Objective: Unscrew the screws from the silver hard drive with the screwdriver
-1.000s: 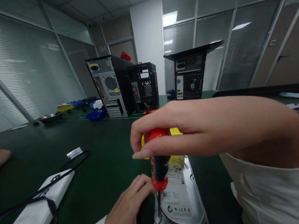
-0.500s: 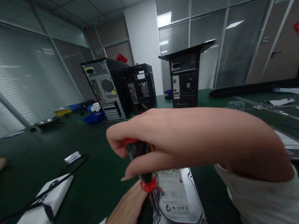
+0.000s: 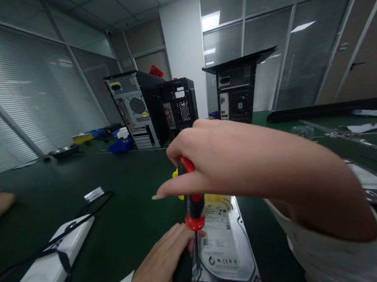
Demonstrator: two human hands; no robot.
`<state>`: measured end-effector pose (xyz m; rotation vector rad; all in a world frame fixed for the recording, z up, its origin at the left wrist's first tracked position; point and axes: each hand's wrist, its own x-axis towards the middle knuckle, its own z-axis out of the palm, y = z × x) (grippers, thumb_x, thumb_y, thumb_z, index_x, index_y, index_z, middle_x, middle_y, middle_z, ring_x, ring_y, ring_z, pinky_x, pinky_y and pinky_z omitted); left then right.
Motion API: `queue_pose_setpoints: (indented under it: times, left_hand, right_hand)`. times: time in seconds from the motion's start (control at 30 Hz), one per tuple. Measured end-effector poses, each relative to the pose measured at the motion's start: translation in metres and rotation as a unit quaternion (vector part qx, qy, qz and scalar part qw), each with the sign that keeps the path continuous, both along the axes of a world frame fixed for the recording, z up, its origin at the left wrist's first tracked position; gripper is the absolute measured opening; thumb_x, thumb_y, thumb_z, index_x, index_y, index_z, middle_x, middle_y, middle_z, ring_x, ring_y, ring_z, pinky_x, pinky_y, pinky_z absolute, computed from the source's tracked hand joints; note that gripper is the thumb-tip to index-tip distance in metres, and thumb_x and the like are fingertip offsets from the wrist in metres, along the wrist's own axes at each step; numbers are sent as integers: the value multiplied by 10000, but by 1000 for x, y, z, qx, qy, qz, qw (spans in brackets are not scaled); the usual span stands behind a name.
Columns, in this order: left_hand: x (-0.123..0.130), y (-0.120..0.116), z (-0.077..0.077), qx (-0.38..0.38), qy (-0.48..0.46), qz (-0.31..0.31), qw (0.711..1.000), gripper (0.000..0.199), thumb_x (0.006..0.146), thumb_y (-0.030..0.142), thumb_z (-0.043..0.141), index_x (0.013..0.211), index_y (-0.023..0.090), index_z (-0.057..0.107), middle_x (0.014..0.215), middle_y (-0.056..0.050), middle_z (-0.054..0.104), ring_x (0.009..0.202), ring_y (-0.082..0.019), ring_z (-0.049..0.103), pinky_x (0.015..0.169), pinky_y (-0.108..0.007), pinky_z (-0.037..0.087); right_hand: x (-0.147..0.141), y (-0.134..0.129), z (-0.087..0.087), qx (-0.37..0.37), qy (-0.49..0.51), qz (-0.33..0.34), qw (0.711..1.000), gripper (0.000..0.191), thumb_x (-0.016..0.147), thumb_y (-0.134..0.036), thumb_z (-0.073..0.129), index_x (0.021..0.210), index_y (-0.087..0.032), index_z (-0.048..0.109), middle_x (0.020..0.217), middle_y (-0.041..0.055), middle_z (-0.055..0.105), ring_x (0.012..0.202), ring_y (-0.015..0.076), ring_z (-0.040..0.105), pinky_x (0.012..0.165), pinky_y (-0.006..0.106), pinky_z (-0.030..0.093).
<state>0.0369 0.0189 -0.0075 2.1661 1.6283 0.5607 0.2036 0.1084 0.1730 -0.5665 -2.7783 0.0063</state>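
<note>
A silver hard drive point(image 3: 225, 245) with a white label lies on the green table, label side up. My right hand point(image 3: 205, 152) is closed around the red and black handle of a screwdriver point(image 3: 195, 208), held nearly upright. Its shaft points down to the drive's near left corner, and the tip appears to meet a screw there. My left hand point(image 3: 165, 257) grips the drive's left side, thumb at the near edge and fingers along the side. A yellow object point(image 3: 217, 197), mostly hidden by my right hand, shows at the drive's far end.
Left stands a white power strip point(image 3: 52, 268) with a black cable. Another person's hand point(image 3: 0, 203) rests at the left edge. Computer cases point(image 3: 154, 109) and a blue bin point(image 3: 121, 146) stand behind. At right are metal parts point(image 3: 351, 137) and a glass jar point(image 3: 303, 131).
My right hand has shifted slightly up and right, and the screwdriver has gone from tilted to nearly upright. Yellow now shows behind it. My left hand still holds the drive.
</note>
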Motion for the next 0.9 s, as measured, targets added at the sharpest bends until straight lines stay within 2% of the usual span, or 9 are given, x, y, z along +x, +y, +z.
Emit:
queue_pose_setpoints:
  times: [0.07, 0.13, 0.27, 0.33, 0.4, 0.53, 0.67, 0.8, 0.9]
  left_hand:
    - [2, 3, 5, 6, -3, -13, 1000, 564, 625, 322, 747, 1136, 251, 520, 1136, -20, 591, 1036, -231, 544, 874, -272, 462]
    - [0, 6, 1, 13, -1, -22, 1000, 560, 628, 348, 739, 1137, 254, 522, 1136, -16, 590, 1046, -228, 541, 880, -264, 463]
    - [-19, 9, -30, 39, 31, -38, 998, 690, 659, 449, 694, 1274, 266, 439, 1239, -54, 550, 1112, -265, 512, 980, -355, 411]
    - [-29, 9, -45, 54, 56, -45, 996, 756, 681, 509, 653, 1343, 289, 364, 1337, -62, 472, 1184, -292, 460, 1015, -407, 370]
    - [-32, 9, -50, 55, 77, -53, 994, 752, 701, 539, 619, 1362, 333, 326, 1391, -41, 410, 1223, -300, 426, 1011, -429, 372]
    - [-24, 10, -35, 54, 88, -61, 993, 723, 714, 551, 604, 1356, 365, 328, 1361, -34, 443, 1188, -290, 465, 991, -434, 394]
    - [-17, 13, -21, 66, 72, -69, 993, 685, 709, 525, 624, 1328, 352, 391, 1263, -46, 529, 1116, -273, 521, 982, -421, 403]
    - [-21, 12, -28, 53, 53, -59, 995, 704, 673, 504, 665, 1314, 353, 416, 1235, -41, 563, 1115, -284, 523, 986, -411, 396]
    - [-22, 8, -32, 40, 32, -34, 998, 678, 664, 495, 678, 1289, 377, 444, 1243, -26, 565, 1111, -289, 527, 987, -425, 391]
  right_hand:
    - [1, 3, -1, -13, 17, -2, 1000, 500, 750, -593, 467, 706, -113, 600, 537, 2, 448, 453, 20, 313, 464, 171, 220]
    - [4, 4, 0, -53, 30, 14, 998, 553, 771, -621, 400, 678, -116, 604, 557, 8, 497, 439, 16, 347, 446, 169, 233]
    - [17, 1, 6, -143, 6, 53, 988, 452, 875, -474, 304, 785, -178, 633, 647, -27, 587, 480, 13, 454, 439, 153, 293]
    - [23, 0, 9, -135, -16, 41, 990, 363, 888, -366, 328, 789, -196, 633, 668, -49, 600, 507, 9, 478, 441, 148, 304]
    - [25, 1, 11, -117, -28, 29, 992, 343, 880, -336, 350, 741, -192, 628, 676, -59, 603, 526, 7, 492, 440, 146, 309]
    - [20, 7, 10, -157, -11, 49, 986, 384, 862, -421, 351, 761, -194, 644, 678, -57, 598, 539, 9, 490, 484, 140, 340]
    - [9, 9, 5, -209, -3, 47, 977, 428, 816, -489, 387, 686, -157, 624, 540, -31, 524, 439, 11, 403, 438, 157, 302]
    - [5, 7, 1, -176, 66, 118, 975, 463, 820, -451, 394, 509, -116, 465, 440, -28, 412, 365, 4, 301, 362, 153, 233]
    - [2, 6, 2, -154, 60, 169, 972, 484, 852, -472, 354, 549, -114, 474, 505, -18, 476, 411, 14, 360, 389, 155, 270]
